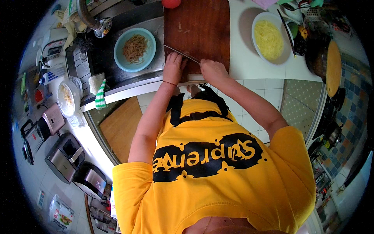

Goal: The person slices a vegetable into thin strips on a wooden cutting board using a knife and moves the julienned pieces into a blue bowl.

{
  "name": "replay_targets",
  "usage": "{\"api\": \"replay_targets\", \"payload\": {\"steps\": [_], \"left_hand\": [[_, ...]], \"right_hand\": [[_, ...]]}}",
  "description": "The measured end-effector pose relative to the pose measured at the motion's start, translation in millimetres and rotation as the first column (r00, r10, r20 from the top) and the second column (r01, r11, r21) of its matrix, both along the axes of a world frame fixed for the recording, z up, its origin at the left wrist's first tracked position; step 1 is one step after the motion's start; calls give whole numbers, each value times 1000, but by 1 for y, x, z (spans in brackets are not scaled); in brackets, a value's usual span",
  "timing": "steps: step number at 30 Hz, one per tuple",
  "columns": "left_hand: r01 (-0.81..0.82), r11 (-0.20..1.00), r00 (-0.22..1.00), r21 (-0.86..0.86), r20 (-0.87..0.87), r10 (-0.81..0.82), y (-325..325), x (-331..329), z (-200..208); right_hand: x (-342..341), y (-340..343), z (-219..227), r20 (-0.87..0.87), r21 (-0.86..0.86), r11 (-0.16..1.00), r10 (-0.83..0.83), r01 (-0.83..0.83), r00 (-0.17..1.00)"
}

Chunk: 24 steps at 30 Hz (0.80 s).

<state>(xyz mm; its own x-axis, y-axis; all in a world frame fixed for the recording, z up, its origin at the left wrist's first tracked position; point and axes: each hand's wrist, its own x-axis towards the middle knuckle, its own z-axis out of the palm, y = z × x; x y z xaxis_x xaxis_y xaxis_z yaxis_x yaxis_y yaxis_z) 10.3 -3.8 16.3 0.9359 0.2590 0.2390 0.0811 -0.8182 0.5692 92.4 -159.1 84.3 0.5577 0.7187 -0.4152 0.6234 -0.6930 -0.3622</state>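
A dark brown wooden cutting board [196, 27] lies across the sink's right edge and the counter. My right hand [214, 72] is closed around the handle of a kitchen knife [182, 54], whose blade slants up to the left over the board. Close to the blade, my left hand [174, 68] presses its bent, gathered fingers down at the board's near left edge. Whatever lies under those fingers is hidden. A few pale scraps [180, 28] stick to the board farther back, and part of a red round thing [171, 3] shows at its far left corner.
Left of the board, a light blue bowl [118, 58] of brown shreds stands in the sink [105, 80] below the faucet [86, 15]. On the right counter are a white bowl [286, 58] of yellow shreds and dark chopsticks [286, 29]. A pan [316, 58] is farther right.
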Motion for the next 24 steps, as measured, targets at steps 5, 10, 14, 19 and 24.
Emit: {"api": "replay_targets", "payload": {"steps": [5, 10, 14, 19, 24], "left_hand": [[6, 1000, 1000, -18, 16, -6, 0, 1, 2], [-27, 999, 996, -20, 84, 28, -2, -1, -2], [-14, 1000, 997, -12, 77, 15, -1, -1, -3], [-5, 1000, 1000, -11, 12, 5, -1, -2, -3], [-5, 1000, 1000, -2, 7, 5, -2, -1, -1]], "right_hand": [[5, 23, -25, 46, 67, 996, -59, 55, 997], [15, 7, -26, -40, 224, 965, -133, 138, 990], [4, -1, 9, -16, 111, 993, -30, 32, 999], [0, 4, 7, 10, 27, 1000, -6, 6, 1000], [6, 32, -18, 15, 59, 996, -71, 70, 997]]}}
